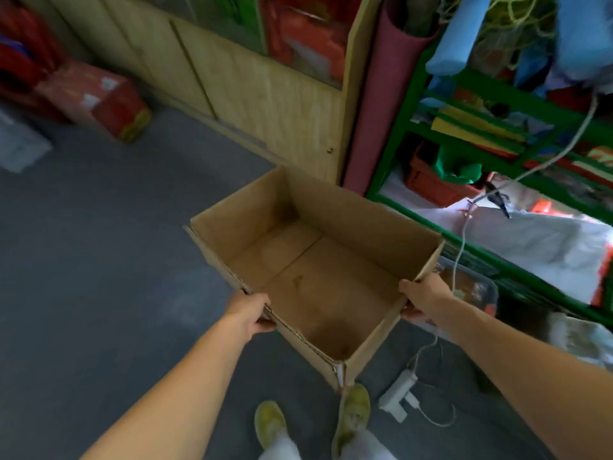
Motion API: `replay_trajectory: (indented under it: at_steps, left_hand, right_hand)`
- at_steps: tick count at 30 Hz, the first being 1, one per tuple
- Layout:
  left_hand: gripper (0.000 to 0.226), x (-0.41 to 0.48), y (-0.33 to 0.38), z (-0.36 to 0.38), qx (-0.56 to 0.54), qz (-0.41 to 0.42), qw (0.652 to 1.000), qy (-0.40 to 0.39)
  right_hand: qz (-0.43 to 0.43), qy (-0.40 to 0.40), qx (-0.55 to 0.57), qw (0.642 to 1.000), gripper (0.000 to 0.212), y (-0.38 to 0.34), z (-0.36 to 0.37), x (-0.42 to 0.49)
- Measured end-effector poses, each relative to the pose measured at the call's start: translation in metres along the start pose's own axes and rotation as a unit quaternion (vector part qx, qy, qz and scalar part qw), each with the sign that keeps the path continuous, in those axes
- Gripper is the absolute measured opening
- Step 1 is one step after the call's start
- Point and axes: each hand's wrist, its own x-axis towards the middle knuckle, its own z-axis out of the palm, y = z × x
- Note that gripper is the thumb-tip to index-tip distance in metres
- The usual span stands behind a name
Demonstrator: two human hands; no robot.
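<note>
Open-topped rectangular box of plain brown corrugated cardboard, held above the grey floor with one corner turned toward the viewer. The top flaps are missing or folded away; the interior is empty, its floor showing a centre seam where the bottom flaps meet and faint dark stains. The left hand grips the near-left rim; the right hand grips the near-right rim.

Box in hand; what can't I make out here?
Head view:
- Underside of the cardboard box: hidden by the box itself.
- Fingertips of left hand and right hand: partly behind the box walls.
- Print on the red carton: blurred.
- Contents of the green shelf: blurred, cut off by right edge.
</note>
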Motion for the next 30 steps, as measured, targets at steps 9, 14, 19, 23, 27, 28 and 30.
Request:
replay_trajectory:
  at_steps: [9,14,19,23,27,28,30]
  left_hand:
    - [0.025,-0.031,-0.129,-0.020,-0.093,-0.052,0.990,0.093]
    - [0.016,-0.062,-0.208,-0.019,-0.143,-0.070,0.980,0.115]
    - [0.022,-0.077,-0.268,-0.006,-0.189,-0.092,0.969,0.128]
    - [0.023,-0.082,-0.300,0.016,-0.229,-0.109,0.959,0.128]
    - [0.027,-0.077,-0.328,0.045,-0.269,-0.110,0.946,0.142]
    - [0.028,-0.077,-0.332,0.054,-0.279,-0.112,0.943,0.142]
    - [0.028,-0.072,-0.340,0.071,-0.289,-0.116,0.939,0.148]
  right_hand:
    - [-0.032,-0.076,-0.077,0.994,0.022,0.058,0.037,-0.005]
    - [-0.062,-0.091,-0.110,0.988,0.019,0.112,0.054,-0.016]
    - [-0.073,-0.091,-0.145,0.982,0.022,0.151,0.059,-0.018]
    - [-0.076,-0.086,-0.184,0.976,0.021,0.169,0.055,-0.010]
    - [-0.104,-0.066,-0.205,0.971,0.016,0.181,0.049,0.008]
    - [-0.108,-0.065,-0.212,0.969,0.017,0.183,0.047,0.014]
    - [-0.107,-0.071,-0.217,0.968,0.020,0.189,0.043,0.028]
